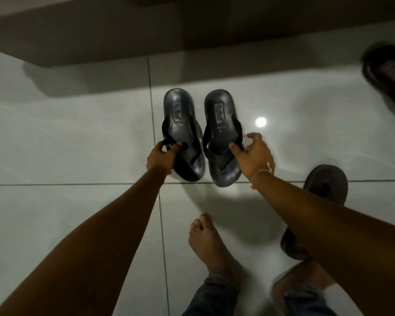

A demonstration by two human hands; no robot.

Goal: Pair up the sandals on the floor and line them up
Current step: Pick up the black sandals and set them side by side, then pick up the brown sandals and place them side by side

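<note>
A: What are the hands doing?

B: The left hand (160, 158) is closed around the strap of the left flip-flop (182, 133). The fingers are curled under the strap and the thumb is on top.

A: And the other hand?

B: The right hand (253, 156) pinches the strap of the right flip-flop (221, 135). The thumb is on the strap. The other fingers are spread out by the sandal's outer edge. A thin band (260, 173) goes around that wrist.

A: Where are those two sandals?

B: They are side by side in the middle of the white tile floor (78, 133), close but not touching. Both are dark and shiny. Their heels point away from the person and their toes point back. The toe ends sit right by a line between tiles.

A: Are there more sandals?

B: Yes. A dark brown sandal (326, 183) lies on the right, partly under the right arm. Another dark one (291, 244) peeks out lower down, below that arm. One more dark sandal (388, 76) is far off at the top right, and it looks blurry.

A: What else?

B: A bare foot (211, 242) stands on the floor, below the pair. A bright round spot of light (260, 122) shines on the tile just right of the pair.
</note>
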